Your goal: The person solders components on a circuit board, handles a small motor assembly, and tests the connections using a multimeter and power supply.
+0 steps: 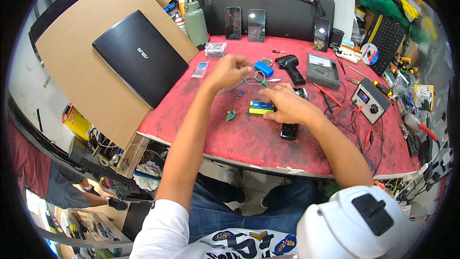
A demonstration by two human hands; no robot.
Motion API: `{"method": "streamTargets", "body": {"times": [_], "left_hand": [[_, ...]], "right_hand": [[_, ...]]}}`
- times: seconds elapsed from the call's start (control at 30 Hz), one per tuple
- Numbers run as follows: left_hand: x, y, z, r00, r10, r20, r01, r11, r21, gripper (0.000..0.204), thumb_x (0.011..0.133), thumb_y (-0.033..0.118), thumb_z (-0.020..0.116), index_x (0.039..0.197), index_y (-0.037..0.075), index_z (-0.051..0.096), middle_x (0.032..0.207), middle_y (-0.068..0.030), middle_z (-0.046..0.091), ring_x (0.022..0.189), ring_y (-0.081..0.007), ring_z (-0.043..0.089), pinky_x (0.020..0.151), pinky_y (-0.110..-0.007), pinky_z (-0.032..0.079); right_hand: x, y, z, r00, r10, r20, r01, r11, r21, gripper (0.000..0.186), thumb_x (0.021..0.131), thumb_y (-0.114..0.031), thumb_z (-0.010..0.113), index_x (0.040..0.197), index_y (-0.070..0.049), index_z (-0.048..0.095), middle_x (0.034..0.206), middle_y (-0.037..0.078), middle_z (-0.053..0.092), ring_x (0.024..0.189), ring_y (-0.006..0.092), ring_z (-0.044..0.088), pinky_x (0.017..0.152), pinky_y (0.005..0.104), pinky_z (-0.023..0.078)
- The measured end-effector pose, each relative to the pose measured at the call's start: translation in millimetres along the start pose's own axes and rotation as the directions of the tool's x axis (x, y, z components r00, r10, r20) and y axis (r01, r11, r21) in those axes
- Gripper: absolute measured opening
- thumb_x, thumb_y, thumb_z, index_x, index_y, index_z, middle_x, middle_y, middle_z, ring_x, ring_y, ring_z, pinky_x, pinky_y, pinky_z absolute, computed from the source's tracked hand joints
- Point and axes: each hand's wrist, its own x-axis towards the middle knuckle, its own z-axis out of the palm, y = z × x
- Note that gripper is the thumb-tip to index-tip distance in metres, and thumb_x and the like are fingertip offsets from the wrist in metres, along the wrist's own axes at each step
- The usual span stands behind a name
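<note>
My left hand (231, 70) hovers above the red work mat (249, 139), fingers pinched on a thin green and white wire (249, 81) that runs to a small clip. My right hand (286, 104) rests on the mat with its fingertips on a blue and yellow-green battery pack (259, 108). A red lead joins that pack to a small green circuit board (230, 114). A black phone (289, 131) lies partly under my right palm. A blue rectangular block (263, 68) sits just beyond my left hand.
A black laptop (139, 57) lies on a cardboard sheet (91, 91) at left. A black heat gun (290, 67), a grey multimeter (323, 70) and a bench power supply (369, 100) with red leads stand at right. Phones lean on the back wall beside a green bottle (196, 20).
</note>
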Motion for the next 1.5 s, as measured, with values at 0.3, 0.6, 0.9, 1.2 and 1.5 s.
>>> {"method": "streamTargets", "body": {"times": [0.3, 0.6, 0.9, 1.2, 1.5], "left_hand": [[100, -38, 40, 0.94, -0.12, 0.318, -0.01, 0.925, 0.379, 0.046, 0.074, 0.029, 0.078, 0.117, 0.014, 0.069, 0.115, -0.017, 0.067, 0.108, -0.0319, 0.064, 0.093, -0.04, 0.049], [81, -21, 13, 0.974, -0.094, 0.207, -0.001, 0.908, 0.42, 0.042, 0.077, 0.024, 0.077, 0.11, 0.0, 0.065, 0.105, -0.0203, 0.069, 0.089, -0.0307, 0.069, 0.081, -0.039, 0.053], [-39, 4, 7, 0.953, -0.198, 0.228, 0.279, 0.866, -0.416, 0.033, 0.095, 0.025, 0.06, 0.112, -0.003, 0.057, 0.088, -0.0097, 0.065, 0.06, -0.0135, 0.065, 0.053, -0.027, 0.047], [-58, 4, 20, 0.886, -0.035, 0.461, 0.353, 0.697, -0.624, 0.042, 0.088, 0.002, 0.05, 0.13, -0.003, 0.051, 0.108, -0.011, 0.062, 0.081, -0.0158, 0.066, 0.072, -0.027, 0.052], [-63, 3, 18, 0.874, -0.042, 0.485, 0.452, 0.439, -0.777, 0.04, 0.087, 0.002, 0.043, 0.126, -0.007, 0.048, 0.115, -0.0213, 0.061, 0.097, -0.0337, 0.068, 0.083, -0.037, 0.057]], "right_hand": [[0, -2, -6, 0.996, 0.013, 0.088, -0.015, 1.0, 0.026, 0.039, 0.074, -0.029, 0.078, 0.101, -0.003, 0.067, 0.104, 0.016, 0.063, 0.108, 0.0325, 0.055, 0.096, 0.0444, 0.037], [0, -4, -8, 0.995, 0.036, 0.093, -0.05, 0.988, 0.149, 0.038, 0.078, -0.024, 0.075, 0.103, -0.005, 0.055, 0.097, 0.018, 0.063, 0.103, 0.0363, 0.057, 0.095, 0.0442, 0.036], [3, 3, -14, 0.999, 0.051, -0.013, -0.044, 0.945, 0.324, 0.037, 0.075, -0.012, 0.077, 0.09, -0.006, 0.044, 0.084, 0.013, 0.056, 0.081, 0.0321, 0.058, 0.069, 0.0408, 0.042], [4, 1, -10, 0.996, 0.053, -0.069, -0.03, 0.955, 0.296, 0.04, 0.085, -0.015, 0.069, 0.115, -0.002, 0.048, 0.102, 0.019, 0.063, 0.095, 0.0327, 0.062, 0.08, 0.0419, 0.046], [4, -3, -13, 0.994, 0.108, -0.026, -0.098, 0.96, 0.263, 0.034, 0.086, -0.023, 0.07, 0.106, 0.0, 0.055, 0.089, 0.023, 0.063, 0.085, 0.0375, 0.062, 0.074, 0.0432, 0.046]]}}
